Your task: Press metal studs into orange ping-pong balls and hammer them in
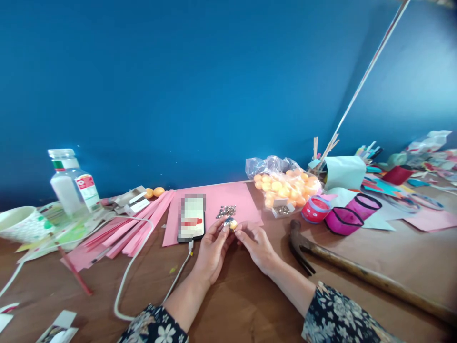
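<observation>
A small ball (230, 222) with shiny silver bits over its surface and some yellow-orange showing sits in the fingertips of my left hand (213, 250). The fingers of my right hand (260, 247) are closed at the ball's right edge. Anything tiny between the right thumb and forefinger is too small to make out. Just beyond the ball, a loose pile of small metal thumbtacks (226, 211) lies on a pink sheet of paper (243, 200). Left of the pile, on the same sheet, rests a phone (193, 219) plugged into a white cable (123, 286).
A clear bag of orange balls (282, 186) stands behind a small open box of metal pieces (283, 209). On the right lie a hammer (342, 259), magenta rings (344, 221) and a red tape roll (316, 209). Pink paper strips (135, 226) and a bottle (73, 183) occupy the left.
</observation>
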`<state>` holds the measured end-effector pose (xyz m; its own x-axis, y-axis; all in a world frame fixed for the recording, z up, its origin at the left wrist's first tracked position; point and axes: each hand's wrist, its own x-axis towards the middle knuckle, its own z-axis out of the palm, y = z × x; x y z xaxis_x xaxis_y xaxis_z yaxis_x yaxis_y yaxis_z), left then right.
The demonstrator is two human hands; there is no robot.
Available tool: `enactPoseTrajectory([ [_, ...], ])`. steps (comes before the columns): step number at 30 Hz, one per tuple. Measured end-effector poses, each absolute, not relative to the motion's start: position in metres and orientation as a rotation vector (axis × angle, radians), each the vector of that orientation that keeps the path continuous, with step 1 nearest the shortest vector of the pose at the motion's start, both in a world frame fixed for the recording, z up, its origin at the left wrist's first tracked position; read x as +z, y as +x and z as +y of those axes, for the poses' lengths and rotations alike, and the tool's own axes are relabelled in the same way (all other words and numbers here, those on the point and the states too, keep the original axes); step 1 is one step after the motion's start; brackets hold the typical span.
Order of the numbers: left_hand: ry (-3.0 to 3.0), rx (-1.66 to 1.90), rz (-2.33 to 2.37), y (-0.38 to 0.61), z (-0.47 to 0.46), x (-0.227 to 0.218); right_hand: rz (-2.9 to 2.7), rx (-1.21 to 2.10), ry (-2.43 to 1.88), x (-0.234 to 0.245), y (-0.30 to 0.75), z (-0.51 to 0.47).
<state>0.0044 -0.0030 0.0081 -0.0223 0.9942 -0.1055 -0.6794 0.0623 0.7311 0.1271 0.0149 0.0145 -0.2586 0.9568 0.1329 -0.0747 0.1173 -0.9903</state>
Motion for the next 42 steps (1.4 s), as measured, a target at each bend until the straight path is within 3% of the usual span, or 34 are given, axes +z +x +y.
enactPoseTrajectory([
  [42, 0.57, 1.485, 0.823, 0.0056, -0.003, 0.0106, -1.478, 1.258, -1.045, 0.0159, 0.1266, 0.0138],
])
